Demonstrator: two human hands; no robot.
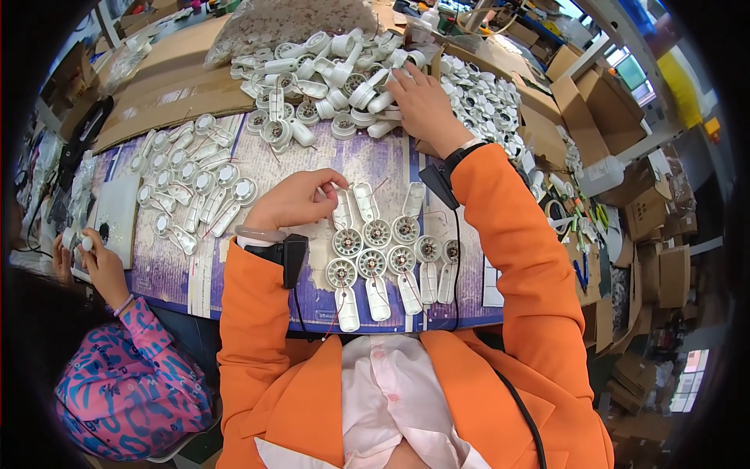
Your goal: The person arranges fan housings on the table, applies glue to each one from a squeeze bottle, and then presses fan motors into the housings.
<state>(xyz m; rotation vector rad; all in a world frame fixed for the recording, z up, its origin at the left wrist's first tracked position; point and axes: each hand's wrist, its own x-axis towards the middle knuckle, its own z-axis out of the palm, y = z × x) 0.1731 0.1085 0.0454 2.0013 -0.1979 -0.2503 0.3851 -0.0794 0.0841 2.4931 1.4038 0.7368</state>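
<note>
My left hand has its fingers curled in a pinch beside the upper-left handle of a group of white handheld fan housings. What it pinches, if anything, I cannot make out. These housings lie in rows, with round wheels showing coils and thin red wires. Farther off, my right hand rests its stretched fingers on the right side of a heap of white fan housings; no part is clearly gripped. At left lies another group of white fan housings, several with white round caps.
A pile of small white and black parts fills a cardboard box at the far right. Behind the heap sits a clear plastic bag. On the left, a co-worker's hand holds a small white part. Pliers and other tools lie at right.
</note>
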